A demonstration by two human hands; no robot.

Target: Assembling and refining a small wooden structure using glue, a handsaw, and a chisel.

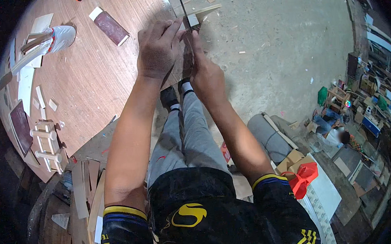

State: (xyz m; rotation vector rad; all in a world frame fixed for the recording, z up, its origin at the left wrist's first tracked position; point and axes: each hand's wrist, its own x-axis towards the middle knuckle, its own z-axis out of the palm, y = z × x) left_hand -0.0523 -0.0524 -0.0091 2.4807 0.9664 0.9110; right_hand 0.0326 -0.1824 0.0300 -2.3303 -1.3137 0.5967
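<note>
My left hand [158,49] is at the right edge of the wooden tabletop, its fingers closed over a small pale wood piece [193,20]. A thin wood strip [208,9] sticks out past the table edge beside it. My right hand [207,77] is closed, with the index finger stretched forward along a thin dark blade [183,7]. This looks like a saw seen edge-on, standing against the wood piece. Its handle is hidden in my right hand. What lies under my left fingertips is partly hidden too.
On the tabletop [92,87] lie a maroon sanding block [110,27], a plastic-wrapped container [63,38], a small wooden assembly [47,145] and offcuts. A grey roll [271,135] and a red bag [304,180] are at lower right. Another person [335,134] sits among clutter at far right.
</note>
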